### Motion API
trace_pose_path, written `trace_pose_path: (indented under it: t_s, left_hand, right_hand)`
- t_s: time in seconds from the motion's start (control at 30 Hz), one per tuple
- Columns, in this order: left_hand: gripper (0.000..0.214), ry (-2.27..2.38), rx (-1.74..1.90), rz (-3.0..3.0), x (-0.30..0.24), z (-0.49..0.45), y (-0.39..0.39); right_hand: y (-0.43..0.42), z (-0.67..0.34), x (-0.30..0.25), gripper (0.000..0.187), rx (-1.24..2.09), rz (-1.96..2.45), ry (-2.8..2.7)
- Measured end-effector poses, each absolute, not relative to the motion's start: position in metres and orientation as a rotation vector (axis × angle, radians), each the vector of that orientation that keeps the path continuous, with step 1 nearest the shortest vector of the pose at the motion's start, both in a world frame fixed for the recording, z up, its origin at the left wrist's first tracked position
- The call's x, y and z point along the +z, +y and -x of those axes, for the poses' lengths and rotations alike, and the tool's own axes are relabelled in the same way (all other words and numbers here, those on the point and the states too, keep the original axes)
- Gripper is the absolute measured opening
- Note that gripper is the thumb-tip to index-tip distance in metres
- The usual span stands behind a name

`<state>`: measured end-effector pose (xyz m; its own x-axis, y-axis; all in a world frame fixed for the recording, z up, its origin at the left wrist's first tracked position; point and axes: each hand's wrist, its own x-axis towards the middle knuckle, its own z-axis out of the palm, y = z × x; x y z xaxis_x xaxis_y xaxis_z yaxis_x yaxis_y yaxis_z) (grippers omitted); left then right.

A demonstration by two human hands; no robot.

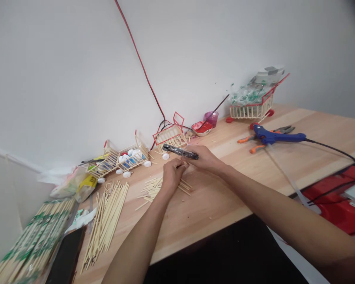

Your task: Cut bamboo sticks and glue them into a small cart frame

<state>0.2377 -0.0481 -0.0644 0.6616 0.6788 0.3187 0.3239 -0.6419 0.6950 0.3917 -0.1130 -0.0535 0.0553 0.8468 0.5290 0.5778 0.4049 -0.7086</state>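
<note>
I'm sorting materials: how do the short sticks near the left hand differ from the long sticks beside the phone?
Length: the short sticks are shorter than the long sticks. Arrangement: the short sticks lie scattered at mixed angles; the long sticks mostly lie side by side. Both are pale, thin and loose on the table.

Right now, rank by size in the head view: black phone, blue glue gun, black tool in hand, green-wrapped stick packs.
1. Stick packs
2. Black phone
3. Blue glue gun
4. Black tool

Apparent size only; nearness may enlarge the phone and packs.
</note>
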Motion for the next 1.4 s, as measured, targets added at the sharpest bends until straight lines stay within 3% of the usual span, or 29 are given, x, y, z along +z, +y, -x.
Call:
trace_pose_path:
  t_s: [0.17, 0.5, 0.93, 1.1, 1.4]
  left_hand:
    - [0.025, 0.735, 0.610, -2.112, -0.056, -0.236, -0.052]
    - [0.050, 0.574, 0.286, -1.635, -0.043, -0.228, -0.054]
    - [0.039, 0.563, 0.256, -1.640, -0.037, -0.227, -0.057]
    - [0.049, 0.539, 0.438, -1.833, -0.028, -0.232, -0.065]
    - [0.008, 0.454, 0.722, -2.319, -0.031, -0.235, -0.074]
  right_hand:
    - [-0.111, -0.397, -0.054, 0.026, 0.442, 1.350, -1.468]
    - [-0.116, -0.405, -0.049, 0.035, 0.840, 1.363, -1.199]
    - [-0.118, -0.404, -0.046, 0.035, 0.866, 1.339, -1.112]
    - [-0.113, -0.410, -0.052, 0.035, 0.970, 1.258, -0.950]
    - [-0.112, -0.416, -0.056, 0.036, 1.178, 1.079, -0.800]
